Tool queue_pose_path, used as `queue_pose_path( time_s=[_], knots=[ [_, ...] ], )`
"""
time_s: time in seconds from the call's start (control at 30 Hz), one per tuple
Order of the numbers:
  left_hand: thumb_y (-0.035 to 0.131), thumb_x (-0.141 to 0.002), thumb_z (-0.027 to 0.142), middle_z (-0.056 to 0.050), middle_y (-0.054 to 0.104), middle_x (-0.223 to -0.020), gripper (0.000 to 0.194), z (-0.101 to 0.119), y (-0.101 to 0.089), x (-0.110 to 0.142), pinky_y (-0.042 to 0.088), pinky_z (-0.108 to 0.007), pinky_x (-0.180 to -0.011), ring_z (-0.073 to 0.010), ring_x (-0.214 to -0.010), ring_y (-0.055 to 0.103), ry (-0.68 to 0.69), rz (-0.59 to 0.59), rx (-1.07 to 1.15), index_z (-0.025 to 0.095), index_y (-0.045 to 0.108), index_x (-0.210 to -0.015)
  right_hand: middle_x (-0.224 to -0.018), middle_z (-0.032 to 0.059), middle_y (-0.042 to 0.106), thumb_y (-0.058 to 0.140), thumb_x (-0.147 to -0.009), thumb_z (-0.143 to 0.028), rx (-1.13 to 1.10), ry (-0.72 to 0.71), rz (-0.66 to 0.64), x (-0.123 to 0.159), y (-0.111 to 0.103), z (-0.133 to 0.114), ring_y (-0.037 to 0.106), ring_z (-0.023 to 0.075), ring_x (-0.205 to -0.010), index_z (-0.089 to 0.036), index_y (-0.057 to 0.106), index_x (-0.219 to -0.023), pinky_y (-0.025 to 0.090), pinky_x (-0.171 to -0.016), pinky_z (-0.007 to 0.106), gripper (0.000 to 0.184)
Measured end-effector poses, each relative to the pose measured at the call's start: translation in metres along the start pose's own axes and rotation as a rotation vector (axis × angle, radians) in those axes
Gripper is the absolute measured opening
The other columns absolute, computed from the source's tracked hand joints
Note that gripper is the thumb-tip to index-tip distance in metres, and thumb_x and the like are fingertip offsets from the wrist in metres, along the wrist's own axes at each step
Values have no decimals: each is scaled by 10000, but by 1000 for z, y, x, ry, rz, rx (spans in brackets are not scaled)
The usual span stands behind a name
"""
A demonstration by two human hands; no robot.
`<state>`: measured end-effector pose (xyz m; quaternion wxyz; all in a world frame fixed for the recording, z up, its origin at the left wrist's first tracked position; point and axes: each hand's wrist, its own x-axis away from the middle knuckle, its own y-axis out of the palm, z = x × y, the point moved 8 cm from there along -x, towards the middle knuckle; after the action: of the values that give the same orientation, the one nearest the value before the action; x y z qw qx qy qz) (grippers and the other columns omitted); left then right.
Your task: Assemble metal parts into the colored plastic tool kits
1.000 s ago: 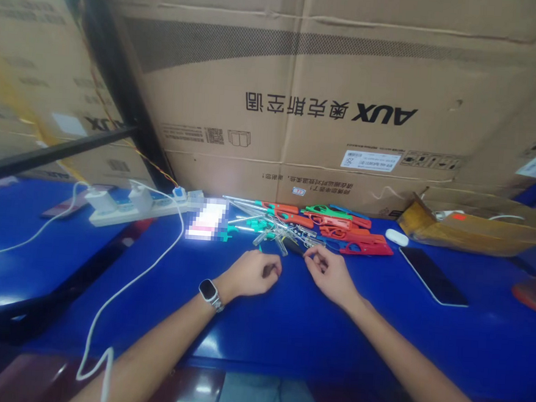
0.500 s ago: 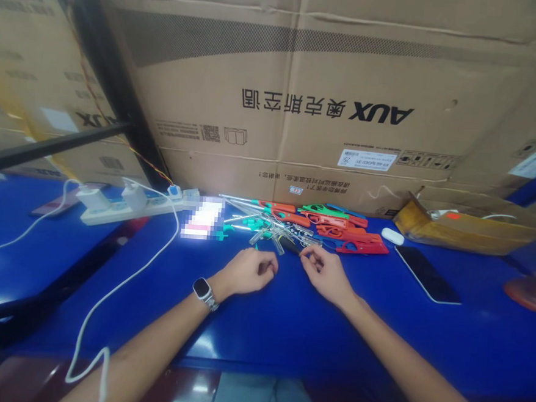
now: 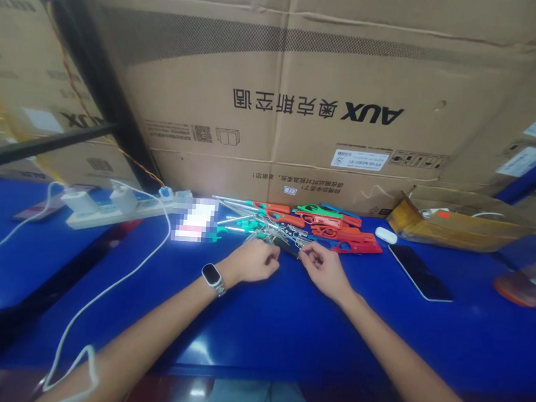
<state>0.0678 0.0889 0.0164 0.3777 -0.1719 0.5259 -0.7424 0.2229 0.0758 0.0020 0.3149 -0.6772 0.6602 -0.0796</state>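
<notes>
My left hand [image 3: 255,262], with a watch [image 3: 211,275] on its wrist, is closed at the near edge of a pile of lighter parts; whatever its curled fingers hold is hidden. Thumb and forefinger of my right hand [image 3: 322,268] are pinched together beside a dark slim piece [image 3: 287,247]. What sits in that pinch is too small to make out. Behind the hands lie clear and metal small parts [image 3: 272,231], green pieces with thin metal rods [image 3: 243,225], orange long-neck lighters [image 3: 280,216], red gun-shaped casings [image 3: 359,243] and a green casing [image 3: 319,215].
A lit screen [image 3: 195,220], partly blurred out, lies left of the pile, near a white power strip [image 3: 106,211] with a trailing cable [image 3: 119,288]. At right are a white earbud case [image 3: 385,235], a phone [image 3: 419,273] and a taped carton tray [image 3: 454,229]. Cardboard [image 3: 278,61] stands behind.
My left hand has moved slightly forward, closer to the small parts. My right hand stays pinched in nearly the same place. The whole view has shifted a little.
</notes>
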Motion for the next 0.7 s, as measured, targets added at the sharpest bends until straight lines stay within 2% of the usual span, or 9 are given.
queue_pose_path(
  time_s=[0.17, 0.43, 0.7],
  knots=[
    [499, -801, 193, -3, 658, -650, 144, 4, 9, 6, 301, -270, -557, -169, -582, 575, -21, -8, -19, 214, 640, -790, -529, -70, 403, 553, -888, -367, -11, 19, 3, -1, -3, 4, 365, 97, -478, -188, 597, -808, 290, -490, 227, 201],
    [493, -822, 193, 26, 666, -665, 173, -7, 6, 11, 340, -249, -569, -145, -581, 586, -117, -19, 107, 225, 659, -860, -529, -65, 414, 542, -886, -354, 0, 3, -15, 2, 2, -3, 373, 98, -487, -183, 620, -807, 302, -499, 228, 205],
    [502, -825, 176, 39, 649, -633, 198, -8, 4, 12, 348, -251, -580, -137, -557, 572, -112, 14, 146, 219, 678, -907, -526, -66, 407, 539, -880, -357, -3, 2, -32, 3, 6, -4, 365, 98, -483, -182, 626, -801, 295, -496, 230, 210]
  ],
)
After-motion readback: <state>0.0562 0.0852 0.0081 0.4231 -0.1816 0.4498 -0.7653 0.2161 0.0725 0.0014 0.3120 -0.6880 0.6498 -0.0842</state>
